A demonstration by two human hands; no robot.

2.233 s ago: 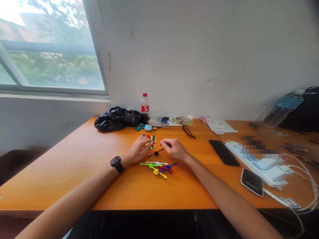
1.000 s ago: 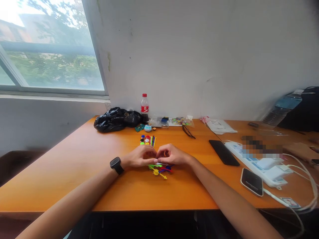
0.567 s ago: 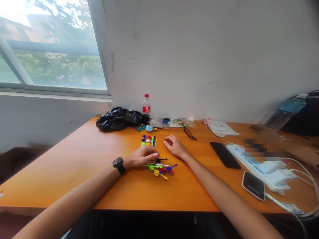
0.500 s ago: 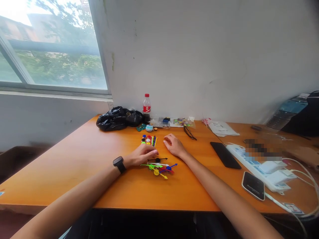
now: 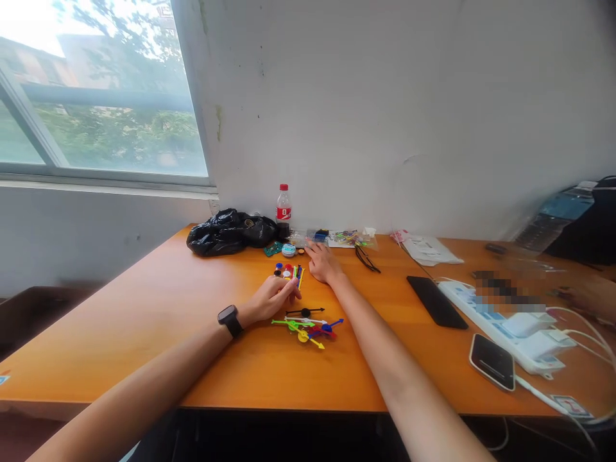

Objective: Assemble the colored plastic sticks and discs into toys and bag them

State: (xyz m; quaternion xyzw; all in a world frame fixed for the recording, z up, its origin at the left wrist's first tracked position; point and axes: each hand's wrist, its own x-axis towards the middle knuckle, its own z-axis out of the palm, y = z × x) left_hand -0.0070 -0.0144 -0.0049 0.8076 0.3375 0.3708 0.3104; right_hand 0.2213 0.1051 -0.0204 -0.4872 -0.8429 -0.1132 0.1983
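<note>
My left hand [image 5: 275,297], with a black watch [image 5: 230,319] on its wrist, rests low on the table, its fingers loosely bent. It partly covers a group of small coloured discs [image 5: 287,273] and a row of thin coloured sticks [image 5: 301,277]; whether it touches them I cannot tell. Just in front of this hand lie several plastic arrow spinners, among them a black spinner [image 5: 305,313], a yellow spinner [image 5: 303,336] and a blue spinner [image 5: 327,328]. My right hand [image 5: 323,263] reaches beyond the sticks, fingers stretched toward a clear plastic bag [image 5: 299,237], holding nothing visible.
At the back stand a black plastic bag [image 5: 226,232] and a cola bottle [image 5: 283,208]. A round tin [image 5: 289,250] and glasses [image 5: 367,259] lie nearby. On the right are a black tablet-like slab [image 5: 437,301], a power strip [image 5: 481,324] and a phone [image 5: 492,361]. Another person's blurred hand shows far right.
My right hand has moved forward and left, its fingers now stretched toward the back items. My left hand has shifted slightly, its fingers bending more. The spinners lie as before.
</note>
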